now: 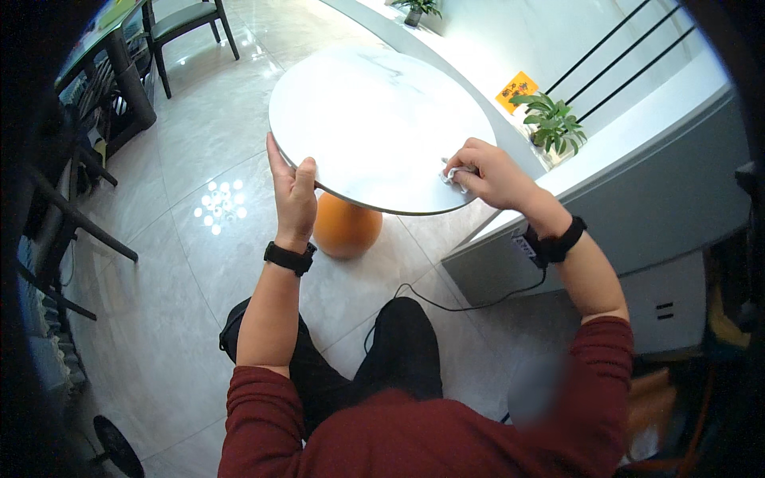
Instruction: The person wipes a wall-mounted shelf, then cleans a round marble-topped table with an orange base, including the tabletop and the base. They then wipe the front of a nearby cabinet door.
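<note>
A round white tabletop [370, 119] with grey marble veining stands before me above an orange rounded base [348, 227], whose top it hides. My left hand [294, 194] grips the near left rim, thumb at the edge and fingers along the outside, partly hidden. On the right part of the surface, my right hand [490, 176] pinches a crumpled white tissue or wipe [452, 174] against the top. Black bands are strapped around both wrists, and a dark cable [460, 309] hangs from the device [529, 246] on the right one.
Along the right runs a grey and white cabinet or ledge [645, 179], bearing a leafy potted plant [553, 122] and an orange card [516, 91] with writing. Black rods rise behind them. A chair [185, 21] and a dark-legged table [128, 83] stand at upper left on glossy floor tiles [173, 287].
</note>
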Tool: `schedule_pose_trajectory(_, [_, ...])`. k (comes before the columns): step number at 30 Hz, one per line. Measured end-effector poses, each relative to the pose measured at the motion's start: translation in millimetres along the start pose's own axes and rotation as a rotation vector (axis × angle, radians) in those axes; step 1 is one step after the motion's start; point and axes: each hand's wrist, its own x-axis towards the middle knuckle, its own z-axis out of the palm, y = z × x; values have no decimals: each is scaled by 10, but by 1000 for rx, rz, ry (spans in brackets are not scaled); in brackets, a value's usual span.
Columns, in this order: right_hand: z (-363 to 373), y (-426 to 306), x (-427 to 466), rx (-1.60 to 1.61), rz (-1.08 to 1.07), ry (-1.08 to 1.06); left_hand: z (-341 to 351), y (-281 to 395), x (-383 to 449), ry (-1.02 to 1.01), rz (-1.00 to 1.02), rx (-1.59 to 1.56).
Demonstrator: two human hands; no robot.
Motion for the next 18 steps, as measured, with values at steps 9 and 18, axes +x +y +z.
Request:
schedule_pose_trajectory(9, [162, -293, 1184, -56, -231, -197, 29, 33, -17, -20, -81, -18])
schedule_pose_trajectory(18, [456, -594, 2527, -403, -195, -47, -64, -116, -7, -69, -43, 71])
